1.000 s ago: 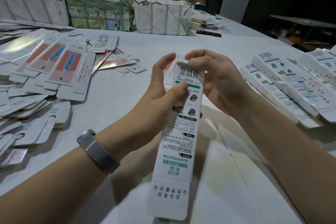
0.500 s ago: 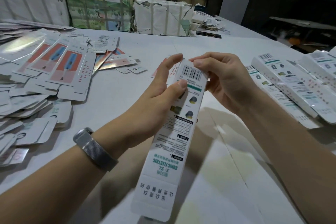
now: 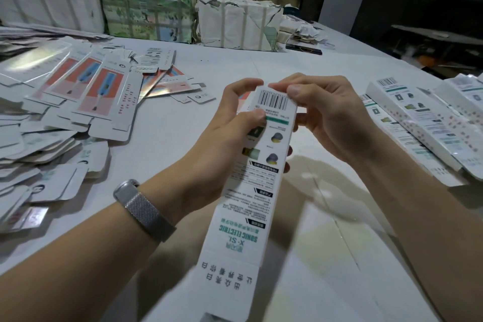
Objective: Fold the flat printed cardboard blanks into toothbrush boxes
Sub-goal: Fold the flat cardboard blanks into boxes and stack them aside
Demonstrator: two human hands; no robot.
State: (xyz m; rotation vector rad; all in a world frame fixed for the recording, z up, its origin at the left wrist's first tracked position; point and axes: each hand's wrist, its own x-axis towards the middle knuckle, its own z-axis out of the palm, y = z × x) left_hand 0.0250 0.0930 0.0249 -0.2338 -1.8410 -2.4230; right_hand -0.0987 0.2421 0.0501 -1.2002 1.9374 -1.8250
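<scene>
table: the white table (image 3: 167, 144) carries a wide heap of flat printed blanks (image 3: 86, 102) on the left side and a row of folded toothbrush boxes (image 3: 415, 123) on the right side
box in hand: a long white toothbrush box (image 3: 251, 191) is held in the air above the table, between both hands, near the middle of the view
long axis: it runs from the barcode end, far and high, down to the open flap end, close to the camera and a little to the left; the printed back panel faces up
left hand: the left hand (image 3: 224, 146) grips the upper part from the side, thumb flat on the panel under the barcode, forefinger curled over the far end
right hand: the right hand (image 3: 332, 117) pinches the top corner at the barcode, thumb on the panel
step, my judgement: closing the far end flap
advice: keep the left grip steady so the tube stays square, then press the flap along its crease and tuck it straight, without bending the corner
</scene>
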